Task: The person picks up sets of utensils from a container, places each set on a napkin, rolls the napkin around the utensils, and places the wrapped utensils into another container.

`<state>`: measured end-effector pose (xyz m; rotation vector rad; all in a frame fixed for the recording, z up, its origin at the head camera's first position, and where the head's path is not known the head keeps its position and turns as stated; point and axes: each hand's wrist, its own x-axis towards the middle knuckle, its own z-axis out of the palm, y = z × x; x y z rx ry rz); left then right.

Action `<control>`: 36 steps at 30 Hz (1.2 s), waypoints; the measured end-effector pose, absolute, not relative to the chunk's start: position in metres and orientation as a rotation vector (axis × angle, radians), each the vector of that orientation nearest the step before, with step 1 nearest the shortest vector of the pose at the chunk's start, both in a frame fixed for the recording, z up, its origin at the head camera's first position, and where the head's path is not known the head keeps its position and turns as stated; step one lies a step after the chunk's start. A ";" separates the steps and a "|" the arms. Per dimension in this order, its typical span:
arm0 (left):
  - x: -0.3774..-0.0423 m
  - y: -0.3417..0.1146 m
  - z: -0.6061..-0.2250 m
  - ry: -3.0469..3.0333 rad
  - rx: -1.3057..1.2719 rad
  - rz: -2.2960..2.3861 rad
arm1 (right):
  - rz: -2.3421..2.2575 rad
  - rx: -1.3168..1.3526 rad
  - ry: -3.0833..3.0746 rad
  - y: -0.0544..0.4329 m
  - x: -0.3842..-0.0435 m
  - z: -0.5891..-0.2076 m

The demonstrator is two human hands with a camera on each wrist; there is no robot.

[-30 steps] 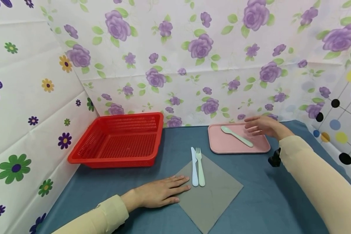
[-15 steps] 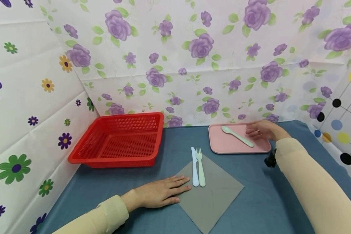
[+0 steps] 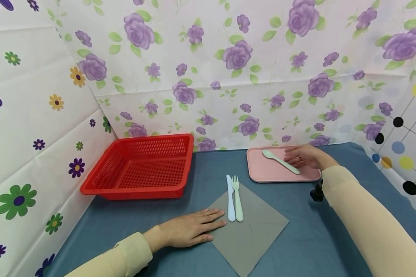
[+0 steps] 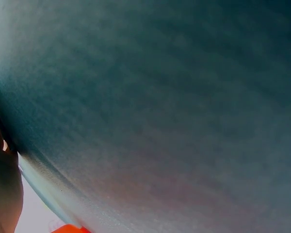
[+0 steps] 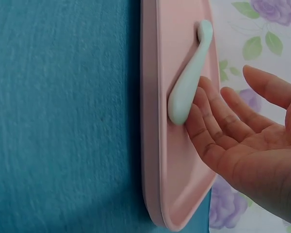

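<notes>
Right hand [image 3: 306, 157] has come down and over to the left since a second ago, so now it's right by the handle of the spoon [image 5: 185, 97]. Its fingers are loosely bent, with the thumb sticking out well apart from them. From the right wrist view the fingertips look right up at the handle's edge, but honestly I can't tell if they're touching it. The spoon's lying slantwise on the pink tray [image 3: 263, 172], bowl end toward the back left, handle toward the front right. Left hand [image 3: 188, 229] hasn't budged: palm down, fingers a bit spread, tips on the left part of the gray cloth [image 3: 249, 242]. Knife [image 3: 230, 204] and fork [image 3: 238, 200] lie side by side on that cloth, tips poking past its far edge. Red basket [image 3: 135, 192] sits off to the left on the blue table [image 3: 298, 231].
</notes>
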<state>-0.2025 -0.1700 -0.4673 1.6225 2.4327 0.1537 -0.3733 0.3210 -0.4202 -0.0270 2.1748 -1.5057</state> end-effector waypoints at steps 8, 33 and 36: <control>-0.202 -0.171 -0.468 2.433 1.613 0.166 | -1.472 -0.027 2.250 0.310 -0.368 -0.423; -0.202 -0.170 -0.467 2.445 1.616 0.134 | -1.252 -0.030 2.654 0.283 -0.360 -0.435; -0.202 -0.170 -0.467 2.439 1.613 0.141 | -1.226 -0.079 2.668 0.281 -0.359 -0.435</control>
